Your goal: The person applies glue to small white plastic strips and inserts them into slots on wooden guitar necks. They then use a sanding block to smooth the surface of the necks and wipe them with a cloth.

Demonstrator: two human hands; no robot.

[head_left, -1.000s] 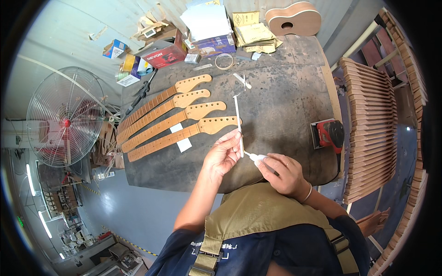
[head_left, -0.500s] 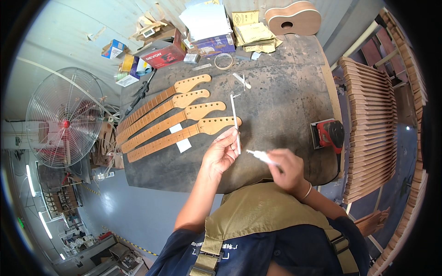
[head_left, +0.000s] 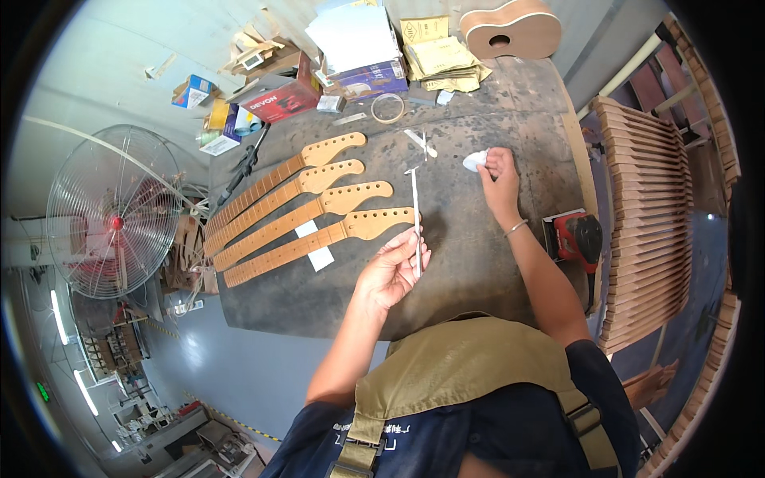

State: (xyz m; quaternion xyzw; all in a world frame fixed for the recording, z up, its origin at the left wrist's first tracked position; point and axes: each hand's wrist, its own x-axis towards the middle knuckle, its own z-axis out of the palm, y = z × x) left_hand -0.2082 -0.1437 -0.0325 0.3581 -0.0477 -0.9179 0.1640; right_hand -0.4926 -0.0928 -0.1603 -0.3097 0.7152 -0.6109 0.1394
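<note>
My left hand (head_left: pixel 394 271) is closed round the lower part of a thin white strip (head_left: pixel 415 195), which stands nearly lengthwise away from me. Over the right part of the dark worktable (head_left: pixel 478 255) reaches my right hand (head_left: pixel 500 177), its fingers closed on a small white bottle (head_left: pixel 476 162); the nozzle seen earlier is not plain now. Several wooden guitar necks (head_left: pixel 319 239) with drilled headstocks lie side by side left of my left hand. The nearest headstock ends just beside the strip. Beyond the strip's far end lie small white pieces (head_left: pixel 421 143).
A red and black sander (head_left: pixel 580 237) rests at the table's right edge. Boxes (head_left: pixel 279 89), yellow paper packets (head_left: pixel 446 64), a tape roll (head_left: pixel 388 108) and a guitar body (head_left: pixel 510 32) line the back. Stacked wooden necks (head_left: pixel 641 231) stand to the right, a fan (head_left: pixel 116 223) to the left.
My right hand has moved away from me and to the right with the white bottle, leaving the strip's near end. My left hand still holds the strip, shifted slightly nearer me.
</note>
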